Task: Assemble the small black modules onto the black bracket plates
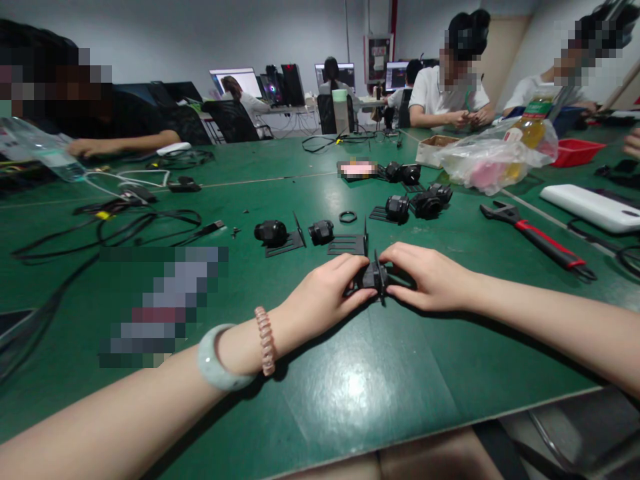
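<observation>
Between both hands is a small black part with a blocky round body and an upright flat plate (373, 275), close above the table. My left hand (343, 283) pinches its body from the left. On the right, my right hand (425, 277) closes thumb and fingers on the plate side. Fingers partly hide the part, so its exact kind is unclear. Just behind my left fingers stands a black slotted bracket (347, 244), with a loose black round fitting (321, 231) beside it. A black ring (348, 216) lies a little farther back. Another fitting (271, 233) rests by a slotted bracket at left.
More black fittings (397, 208) lie behind my right hand. An adjustable wrench (537, 240) with red-black handle and a white power bank (593, 207) are at right. Black cables (150, 223) spread over the left. A plastic bag (493, 163) and red tray (577, 152) stand farther back. Co-workers sit around.
</observation>
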The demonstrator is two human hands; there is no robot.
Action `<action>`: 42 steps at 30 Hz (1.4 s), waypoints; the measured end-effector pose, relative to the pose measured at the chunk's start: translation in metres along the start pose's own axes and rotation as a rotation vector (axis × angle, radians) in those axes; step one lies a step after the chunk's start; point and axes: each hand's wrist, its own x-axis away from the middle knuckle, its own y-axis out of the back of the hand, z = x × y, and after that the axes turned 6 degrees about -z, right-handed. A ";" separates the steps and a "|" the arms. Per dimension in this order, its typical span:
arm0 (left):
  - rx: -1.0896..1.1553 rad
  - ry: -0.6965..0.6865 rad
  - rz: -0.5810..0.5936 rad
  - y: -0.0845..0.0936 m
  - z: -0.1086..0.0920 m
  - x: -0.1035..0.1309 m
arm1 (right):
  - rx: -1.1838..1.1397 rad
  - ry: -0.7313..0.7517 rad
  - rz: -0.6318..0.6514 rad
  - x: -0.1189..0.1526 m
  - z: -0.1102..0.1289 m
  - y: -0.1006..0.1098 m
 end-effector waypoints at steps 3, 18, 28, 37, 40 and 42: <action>0.005 0.000 -0.008 0.000 0.000 0.000 | -0.011 0.005 0.000 0.000 -0.001 0.000; -0.001 0.001 -0.016 0.000 0.000 0.000 | -0.009 0.032 0.002 0.000 -0.003 -0.001; -0.019 0.001 -0.006 -0.001 0.001 0.001 | 0.029 0.044 0.020 0.000 -0.003 -0.002; -0.020 -0.005 0.012 0.000 0.001 0.000 | 0.064 0.045 0.049 -0.001 -0.003 -0.002; -0.022 -0.006 0.017 0.000 0.001 0.001 | 0.068 0.037 0.060 -0.002 -0.002 -0.001; -0.025 -0.008 0.019 0.000 0.001 0.001 | 0.066 0.030 0.063 -0.002 -0.002 -0.001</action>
